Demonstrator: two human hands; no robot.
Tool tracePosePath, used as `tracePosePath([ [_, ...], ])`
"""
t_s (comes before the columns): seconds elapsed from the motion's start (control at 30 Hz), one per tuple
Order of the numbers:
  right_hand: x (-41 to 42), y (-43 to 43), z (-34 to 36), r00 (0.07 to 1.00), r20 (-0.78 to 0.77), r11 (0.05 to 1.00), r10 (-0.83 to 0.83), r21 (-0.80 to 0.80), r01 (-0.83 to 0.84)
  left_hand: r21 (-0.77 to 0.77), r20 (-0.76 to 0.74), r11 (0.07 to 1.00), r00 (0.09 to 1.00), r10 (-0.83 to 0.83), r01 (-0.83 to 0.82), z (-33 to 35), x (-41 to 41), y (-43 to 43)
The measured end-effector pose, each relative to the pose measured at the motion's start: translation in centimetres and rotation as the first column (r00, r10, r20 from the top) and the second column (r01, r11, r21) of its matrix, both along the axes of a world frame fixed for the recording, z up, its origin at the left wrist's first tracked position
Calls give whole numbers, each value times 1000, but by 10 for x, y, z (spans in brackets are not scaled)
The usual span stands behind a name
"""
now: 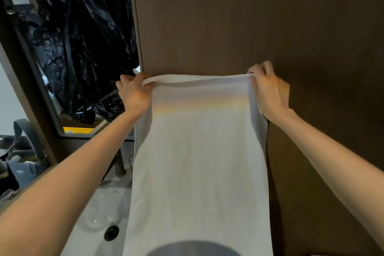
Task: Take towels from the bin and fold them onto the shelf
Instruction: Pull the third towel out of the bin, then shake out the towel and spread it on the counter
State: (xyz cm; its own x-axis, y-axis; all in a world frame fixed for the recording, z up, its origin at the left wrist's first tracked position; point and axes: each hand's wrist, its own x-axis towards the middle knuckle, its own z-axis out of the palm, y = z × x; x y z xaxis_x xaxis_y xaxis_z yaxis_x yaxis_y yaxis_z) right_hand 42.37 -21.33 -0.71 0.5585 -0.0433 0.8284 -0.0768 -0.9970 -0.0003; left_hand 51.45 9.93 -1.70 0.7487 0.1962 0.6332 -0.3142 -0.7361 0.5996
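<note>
A white towel [199, 151] hangs stretched out in front of me, held up by its top edge against a dark brown wood panel. My left hand [135, 93] pinches the top left corner. My right hand [268, 89] pinches the top right corner. The cloth falls straight down toward me and covers the middle of the view. Neither a bin nor a shelf can be made out.
The brown wood panel [259, 18] fills the back and right. To the left a mirror [83, 48] reflects crumpled black plastic. Below left lies a white sink [99, 210] with a dark drain [111, 233] and a tap [120, 164]. Clutter sits at the far left.
</note>
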Motion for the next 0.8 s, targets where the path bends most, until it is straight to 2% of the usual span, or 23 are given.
tracePosePath([
  [0.1, -2, 0, 1, 1000, 0, 999, 15, 39, -15, -63, -13, 997, 999, -35, 34, -1, 4, -5],
  [0.23, -20, -1, -18, 995, -17, 987, 95, 130, -92, -133, -11, 967, 975, -220, 217, -26, -1, 3],
  [0.37, -49, 9, -53, 988, -117, 971, 103, 226, -74, -83, -55, 949, 950, -308, 303, -65, -19, 17],
  [0.57, -102, 34, -110, 939, -317, 948, 135, 316, -30, -212, -237, 871, 842, -485, 443, -125, -81, 40],
  [0.7, -156, 58, -138, 826, -523, 918, 208, 397, 20, -169, -352, 844, 769, -534, 509, -168, -130, 64],
  [0.8, -196, 74, -162, 712, -638, 889, 293, 456, 42, -108, -465, 788, 670, -578, 606, -203, -169, 83],
])
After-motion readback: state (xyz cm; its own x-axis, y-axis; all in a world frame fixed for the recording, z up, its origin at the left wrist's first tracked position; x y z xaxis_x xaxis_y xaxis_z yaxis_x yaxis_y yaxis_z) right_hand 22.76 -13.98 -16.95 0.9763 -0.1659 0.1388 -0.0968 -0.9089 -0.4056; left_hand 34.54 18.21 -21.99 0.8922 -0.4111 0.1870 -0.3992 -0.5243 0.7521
